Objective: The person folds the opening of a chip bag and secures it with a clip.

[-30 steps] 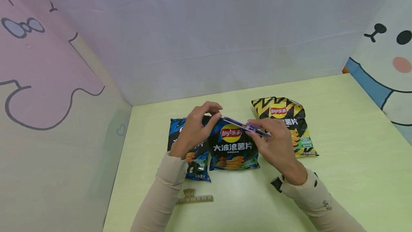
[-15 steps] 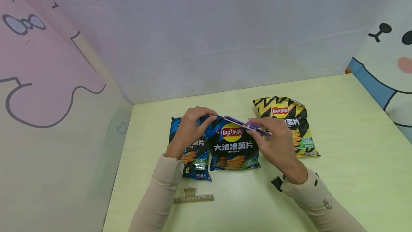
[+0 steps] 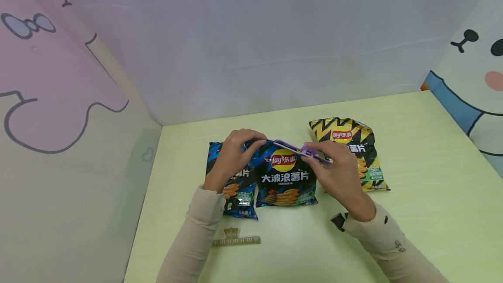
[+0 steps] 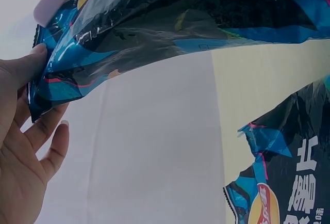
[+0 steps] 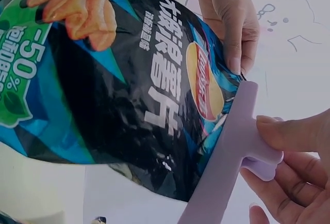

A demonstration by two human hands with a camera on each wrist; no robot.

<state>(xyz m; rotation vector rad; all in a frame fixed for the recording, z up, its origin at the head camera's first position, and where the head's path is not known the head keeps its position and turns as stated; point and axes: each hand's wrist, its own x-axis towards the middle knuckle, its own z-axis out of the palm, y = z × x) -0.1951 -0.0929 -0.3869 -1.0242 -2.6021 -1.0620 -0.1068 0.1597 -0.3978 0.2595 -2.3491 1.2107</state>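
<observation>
A blue and black chip bag stands tilted up in the middle of the table in the head view. My left hand pinches its top left corner between thumb and fingers, as the left wrist view also shows at the bag's edge. With thumb and fingers my right hand pinches the handle of a purple bag clip. The clip's long bar lies along the top edge of the bag, covering most of that edge in the right wrist view.
A second blue chip bag lies partly behind my left wrist. A yellow and black chip bag lies to the right, partly covered by my right hand. Near the front is a brownish clip with a crown shape and piano-key pattern. Printed curtains surround the table.
My left hand has shifted slightly left and its fingers have closed on the bag's corner. The purple clip and my right hand stay almost in place along the top edge.
</observation>
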